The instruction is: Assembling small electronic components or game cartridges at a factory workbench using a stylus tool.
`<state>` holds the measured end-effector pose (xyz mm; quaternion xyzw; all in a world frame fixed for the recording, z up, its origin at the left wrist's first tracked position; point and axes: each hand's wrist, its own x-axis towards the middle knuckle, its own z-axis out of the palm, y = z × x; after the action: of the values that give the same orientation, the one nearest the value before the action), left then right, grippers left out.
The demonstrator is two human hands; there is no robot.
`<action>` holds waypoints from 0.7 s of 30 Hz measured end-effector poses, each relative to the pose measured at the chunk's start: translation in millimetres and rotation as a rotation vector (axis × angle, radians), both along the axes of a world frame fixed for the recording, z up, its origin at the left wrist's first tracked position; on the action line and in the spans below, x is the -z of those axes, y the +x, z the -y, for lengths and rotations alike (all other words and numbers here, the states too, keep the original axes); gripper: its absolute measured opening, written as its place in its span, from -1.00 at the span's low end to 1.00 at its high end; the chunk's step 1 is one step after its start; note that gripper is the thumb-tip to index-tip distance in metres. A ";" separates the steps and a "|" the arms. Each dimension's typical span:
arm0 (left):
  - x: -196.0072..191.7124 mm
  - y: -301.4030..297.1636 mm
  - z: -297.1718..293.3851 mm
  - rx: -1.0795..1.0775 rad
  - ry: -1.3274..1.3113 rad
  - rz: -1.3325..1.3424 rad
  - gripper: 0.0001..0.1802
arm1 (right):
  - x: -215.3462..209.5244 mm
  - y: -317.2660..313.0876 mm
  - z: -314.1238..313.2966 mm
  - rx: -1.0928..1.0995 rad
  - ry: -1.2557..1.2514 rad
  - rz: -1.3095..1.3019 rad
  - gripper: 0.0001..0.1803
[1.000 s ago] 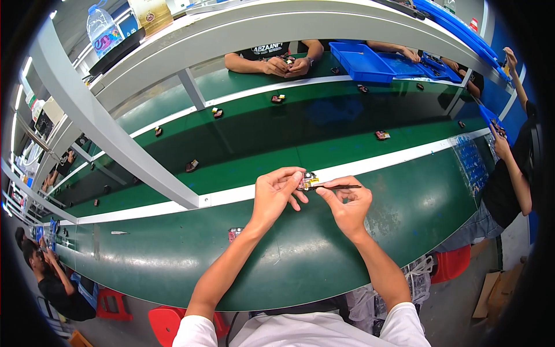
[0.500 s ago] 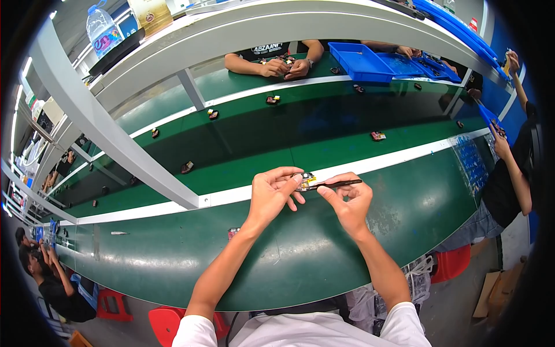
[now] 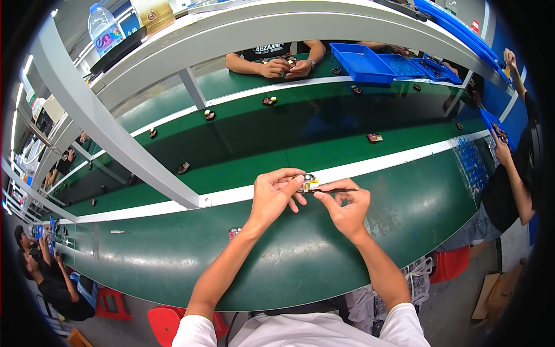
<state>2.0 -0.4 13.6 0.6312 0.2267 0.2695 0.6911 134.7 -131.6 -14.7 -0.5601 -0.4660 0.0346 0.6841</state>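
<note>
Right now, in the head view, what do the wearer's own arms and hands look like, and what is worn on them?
Both forearms come in bare from the lower edge. The left hand and right hand are ungloved, with no ring, watch or wristband that I can make out. The short white sleeves of a plain white shirt end above the elbows. No cables or markings show.

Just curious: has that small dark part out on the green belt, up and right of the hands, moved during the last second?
Yes. The small dark part has shifted left along the green belt, judged against the blue tray.
</note>
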 end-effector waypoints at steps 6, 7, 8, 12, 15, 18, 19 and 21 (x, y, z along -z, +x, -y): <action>-2.5 -0.9 -1.8 0.038 -0.014 -0.050 -0.69 | 1.5 1.7 0.0 0.056 0.011 0.209 -0.85; -2.6 -0.7 -2.0 0.043 0.021 -0.068 -0.69 | 1.7 2.1 -0.1 0.053 0.014 0.249 -0.84; -2.6 -1.2 -2.3 0.040 0.023 -0.067 -0.69 | 1.3 1.4 -0.7 0.051 0.016 0.251 -0.84; 0.7 0.2 -1.1 -0.024 0.095 -0.143 -0.73 | 1.1 -1.7 -3.5 0.048 0.060 0.310 -0.84; 1.9 0.9 2.9 -0.069 0.091 -0.148 -0.76 | 2.5 -3.0 -3.6 0.038 0.066 0.324 -0.84; 3.1 -0.2 3.8 -0.083 0.100 -0.154 -0.77 | 2.8 -5.3 -3.9 0.031 0.060 0.319 -0.84; 4.1 -0.8 3.7 -0.082 0.110 -0.159 -0.78 | 3.3 -7.1 -4.1 0.041 0.056 0.303 -0.84; 4.8 -1.3 3.9 -0.090 0.118 -0.153 -0.78 | 3.1 -8.9 -3.9 0.044 0.053 0.294 -0.83</action>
<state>0.8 -4.3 8.9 0.6788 0.2906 0.2643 0.6204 125.8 -127.7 -17.8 -0.5511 -0.5496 -0.0750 0.6234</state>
